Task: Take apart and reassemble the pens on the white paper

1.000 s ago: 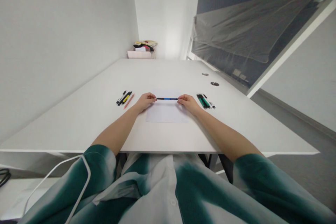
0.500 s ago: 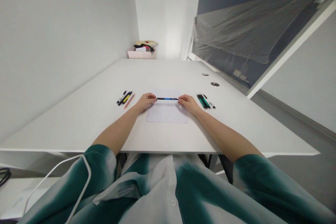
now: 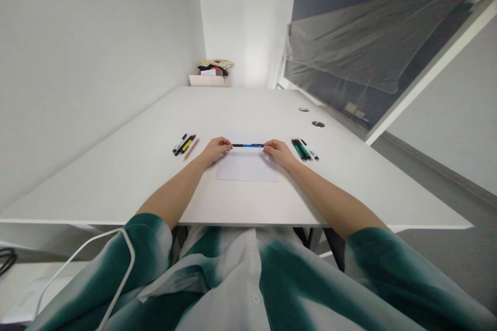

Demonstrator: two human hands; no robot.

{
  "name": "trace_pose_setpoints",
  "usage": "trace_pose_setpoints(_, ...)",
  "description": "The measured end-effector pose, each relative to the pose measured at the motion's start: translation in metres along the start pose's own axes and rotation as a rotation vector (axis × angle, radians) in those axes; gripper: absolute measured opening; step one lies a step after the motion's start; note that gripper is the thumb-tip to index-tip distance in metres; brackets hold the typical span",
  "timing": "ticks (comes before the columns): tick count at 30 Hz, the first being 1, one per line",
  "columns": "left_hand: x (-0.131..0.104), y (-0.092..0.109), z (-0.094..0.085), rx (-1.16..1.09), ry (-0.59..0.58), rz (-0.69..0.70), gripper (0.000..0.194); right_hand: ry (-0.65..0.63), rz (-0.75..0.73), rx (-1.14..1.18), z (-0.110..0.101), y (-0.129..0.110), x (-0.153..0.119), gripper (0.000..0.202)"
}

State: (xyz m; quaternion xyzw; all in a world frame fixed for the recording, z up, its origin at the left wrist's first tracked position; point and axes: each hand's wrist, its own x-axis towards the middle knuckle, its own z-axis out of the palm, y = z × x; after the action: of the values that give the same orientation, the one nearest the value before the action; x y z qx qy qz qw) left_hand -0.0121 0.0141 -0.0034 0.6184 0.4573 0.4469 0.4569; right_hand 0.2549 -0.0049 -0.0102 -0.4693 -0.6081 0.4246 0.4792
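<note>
A blue and black pen is held level between my two hands, over a white sheet of paper. The fingertips of my left hand pinch its black end. My right hand grips the opposite end, on the clip side. To the left of my left hand lie several pens, black, white and yellow, with a pinkish-orange pencil-like stick beside them. Right of my right hand is a group of green-and-black pens and clear-barrelled pens.
Everything rests on a long white table. Two round metal-rimmed cable holes sit at its right side. A pink box with assorted items stands at the far end. A dark panel under plastic film leans in from the right.
The pen has turned slightly about its length, so its clip now shows along the upper edge. Both hands stay in place.
</note>
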Motion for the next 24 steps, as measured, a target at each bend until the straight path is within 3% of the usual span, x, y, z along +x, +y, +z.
trace_pose_setpoints(24,0.0006,0.0006,-0.0002,0.016,0.007,-0.021,0.017,0.014,-0.005,-0.066,0.0003,-0.0003,-0.0003,0.023)
